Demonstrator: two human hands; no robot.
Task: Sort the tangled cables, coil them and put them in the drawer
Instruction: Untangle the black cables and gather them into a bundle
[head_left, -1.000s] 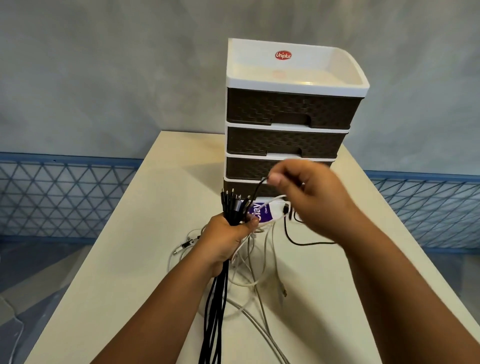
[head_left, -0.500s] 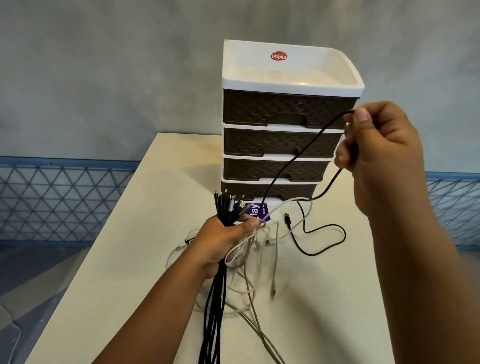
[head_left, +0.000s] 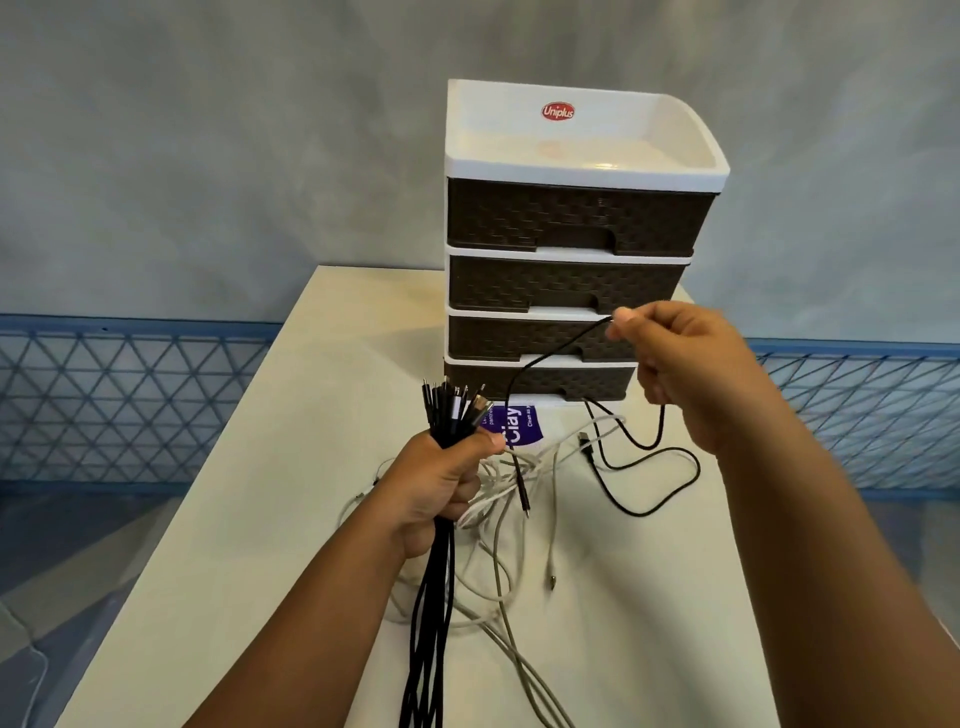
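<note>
Four drawers (head_left: 566, 218); before them, left hand (head_left: 441, 483) clutches an uncountable black bundle (head_left: 452, 415), right hand (head_left: 675, 374) pinches one black cable (head_left: 550, 353).

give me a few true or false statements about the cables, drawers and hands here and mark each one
1. The left hand grips a bundle of black cables. True.
2. The right hand holds nothing. False: it pinches a single black cable.
3. All four drawers of the drawer unit are closed. True.
4. The white cables are coiled up in the top tray. False: they lie loose and tangled on the table.
5. The bundle's plugs point up above the left hand. True.
6. The single black cable's free plug rests inside a drawer. False: it hangs in front of the unit, over the white cables.
</note>
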